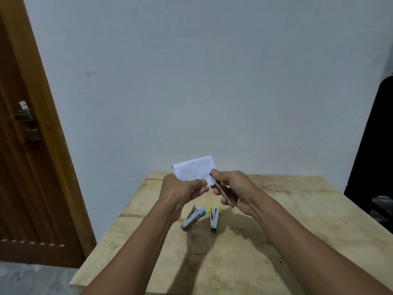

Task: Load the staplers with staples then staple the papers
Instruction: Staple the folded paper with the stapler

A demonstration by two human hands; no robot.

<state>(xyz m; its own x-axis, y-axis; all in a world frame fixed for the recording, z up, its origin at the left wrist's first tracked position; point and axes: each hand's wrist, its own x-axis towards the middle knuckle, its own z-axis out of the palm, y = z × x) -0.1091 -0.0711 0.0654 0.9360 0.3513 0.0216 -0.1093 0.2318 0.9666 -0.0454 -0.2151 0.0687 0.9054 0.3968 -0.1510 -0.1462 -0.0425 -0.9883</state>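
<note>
At far left stands a brown wooden door [25, 145], no part of the job. The left hand [182, 188] is raised above the pale plywood table [297, 209], its fingers pinched shut on the lower edge of a small folded white paper [192, 170], which stands up and away from the person. Just to the right, the right hand [234, 188] is closed around a slim metal stapler with a teal tip [223, 191]. The stapler's long axis runs from the heel of that hand up and leftward to the paper's right corner, where its mouth meets the sheet; whether the paper lies fully between the jaws I cannot tell. So the coming squeeze turns on that corner sitting square in the mouth.

Below the hands, on the table and well apart from them, lie two more staplers, both splayed open: a grey one with blue ends [192, 218] on the left, a grey one with yellow ends [214, 218] beside it on the right. Judging by that, these still await loading or closing.
</note>
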